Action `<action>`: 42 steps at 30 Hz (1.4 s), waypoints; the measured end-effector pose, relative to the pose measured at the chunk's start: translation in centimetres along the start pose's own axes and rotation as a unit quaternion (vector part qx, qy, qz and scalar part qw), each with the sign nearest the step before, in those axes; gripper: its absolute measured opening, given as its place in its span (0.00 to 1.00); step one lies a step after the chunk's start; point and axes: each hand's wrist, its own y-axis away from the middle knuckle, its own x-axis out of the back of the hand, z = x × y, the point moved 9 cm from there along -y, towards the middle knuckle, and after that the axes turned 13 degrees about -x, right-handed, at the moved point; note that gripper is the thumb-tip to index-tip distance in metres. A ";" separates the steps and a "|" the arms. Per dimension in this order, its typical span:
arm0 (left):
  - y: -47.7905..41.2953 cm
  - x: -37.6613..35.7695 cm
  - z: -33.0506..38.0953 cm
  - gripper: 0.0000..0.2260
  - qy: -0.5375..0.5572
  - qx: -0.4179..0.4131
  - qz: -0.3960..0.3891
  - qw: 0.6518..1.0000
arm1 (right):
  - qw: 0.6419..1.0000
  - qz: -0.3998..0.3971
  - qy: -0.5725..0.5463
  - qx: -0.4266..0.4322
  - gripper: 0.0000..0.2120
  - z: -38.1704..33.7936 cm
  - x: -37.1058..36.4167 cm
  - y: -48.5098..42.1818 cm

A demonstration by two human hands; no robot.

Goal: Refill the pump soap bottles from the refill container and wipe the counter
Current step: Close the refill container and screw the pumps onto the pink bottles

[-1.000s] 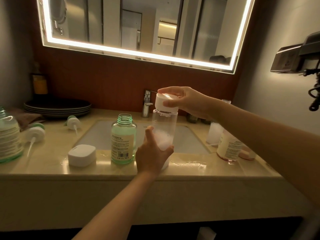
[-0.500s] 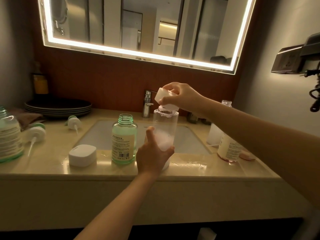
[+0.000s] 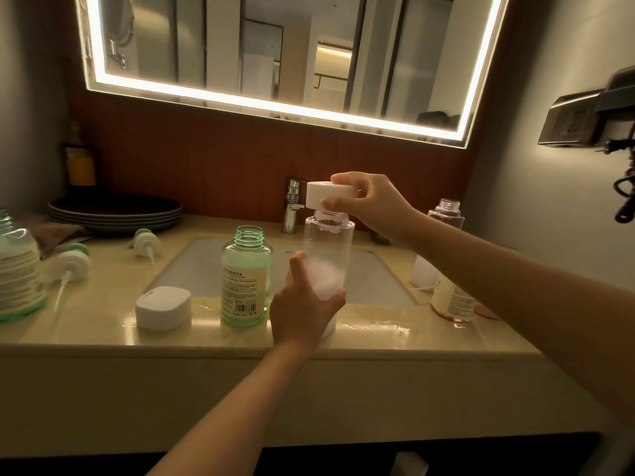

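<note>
— White cap [image 3: 330, 199], see it? The right hand [image 3: 372, 201] pinches it by its edges, thumb in front and fingers behind, right over the neck of the clear bottle [image 3: 328, 249].
— And the left hand [image 3: 305, 310]?
— Wrapped round the bottle's lower half, holding it upright on the counter [image 3: 103, 333] at the front edge of the sink. Something frothy shows low inside; otherwise it looks nearly empty.
— Is the cap coming off or going on?
— I can't tell from here. Either way I'd hold it level over the threads and grip firmly below, since the stone around the base looks wet and the bottle could skid.
— What's beside it?
— The green bottle [image 3: 246, 280], open-necked, just to its left, then a white lid [image 3: 163, 307] lying further left. A pump head [image 3: 70, 266] lies near the big container [image 3: 19, 276] at the far left edge, probably the refill. A pinkish bottle [image 3: 446, 269] stands open on the right, so I'd judge the pouring is mostly ahead
</note>
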 end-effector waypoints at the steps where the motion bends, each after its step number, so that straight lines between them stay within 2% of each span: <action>1: 0.0 0.0 0.0 0.34 0.001 0.001 0.001 1.000 | 1.000 0.006 -0.007 0.000 0.26 0.2 0.1 0.1; 7: 0.1 0.1 0.1 0.34 0.005 -0.005 0.009 1.000 | 1.000 0.012 -0.026 -0.004 0.27 1.1 -0.3 0.7; 14: 0.0 -0.1 -0.1 0.34 0.001 -0.004 0.006 1.000 | 1.000 0.020 0.013 0.019 0.29 0.7 -0.2 0.8; 20: 0.1 0.0 0.0 0.35 0.005 -0.004 0.007 1.000 | 0.994 0.071 0.080 0.029 0.32 0.5 0.0 1.0; 23: 0.1 0.0 0.0 0.34 0.006 -0.003 0.005 1.000 | 0.997 0.023 0.075 0.001 0.32 -0.1 -0.2 0.4; 26: 0.1 -0.1 0.0 0.35 0.005 -0.005 0.005 1.000 | 0.994 -0.065 0.086 -0.014 0.26 -0.5 -1.1 -0.2; 28: 0.1 0.0 0.0 0.35 0.007 -0.005 0.007 1.000 | 0.992 -0.083 0.092 -0.006 0.24 -0.7 -1.3 -0.2; 30: 0.1 0.1 0.1 0.35 0.008 -0.006 0.009 1.000 | 0.993 -0.057 0.104 0.005 0.25 -0.8 -1.1 -0.2; 33: 0.2 0.2 0.1 0.34 0.007 -0.007 0.010 1.000 | 0.987 -0.007 0.162 0.012 0.31 -0.6 -0.9 -0.3; 35: 0.2 0.1 0.0 0.35 0.009 -0.005 0.005 1.000 | 0.984 -0.001 0.178 0.009 0.34 -0.7 -1.2 -0.2; 39: 0.2 0.0 0.1 0.34 0.006 -0.008 0.005 1.000 | 0.988 -0.054 0.144 0.009 0.29 -1.0 -2.0 0.1; 42: 0.2 0.0 0.1 0.35 0.007 -0.010 0.006 1.000 | 0.983 0.000 0.184 0.027 0.29 -1.2 -1.3 0.1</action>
